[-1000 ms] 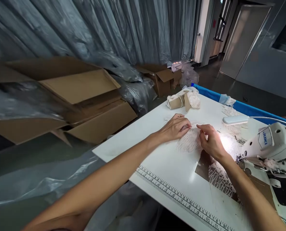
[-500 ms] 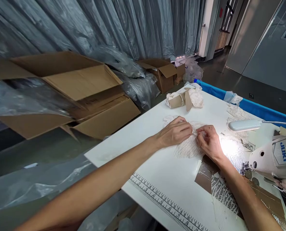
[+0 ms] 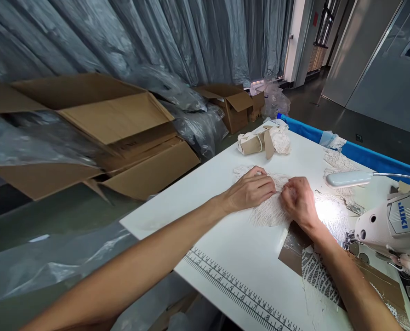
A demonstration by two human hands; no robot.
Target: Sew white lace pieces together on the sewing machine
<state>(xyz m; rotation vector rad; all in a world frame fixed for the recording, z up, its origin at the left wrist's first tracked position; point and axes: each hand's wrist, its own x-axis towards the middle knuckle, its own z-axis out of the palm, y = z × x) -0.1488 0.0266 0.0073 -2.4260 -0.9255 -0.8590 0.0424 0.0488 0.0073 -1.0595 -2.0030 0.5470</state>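
A piece of cream lace (image 3: 269, 212) lies on the white sewing table (image 3: 232, 239). My left hand (image 3: 249, 189) rests on the lace's upper edge, its fingers pinched together on the fabric. Close beside it, my right hand (image 3: 298, 202) is curled with its fingertips also gripping the lace. The two hands almost touch over the same spot. More lace (image 3: 320, 271) trails back under my right forearm toward the white sewing machine (image 3: 391, 225) at the right.
A lamp (image 3: 346, 178) shines on the lace. A bundle of lace and cardboard (image 3: 262, 141) sits at the table's far edge. A printed ruler (image 3: 239, 292) runs along the near edge. Open cardboard boxes (image 3: 115, 138) and plastic sheeting stand to the left.
My right hand has curled tighter and closed up to my left hand on the lace. The view has shifted slightly; the left hand has stayed in place.
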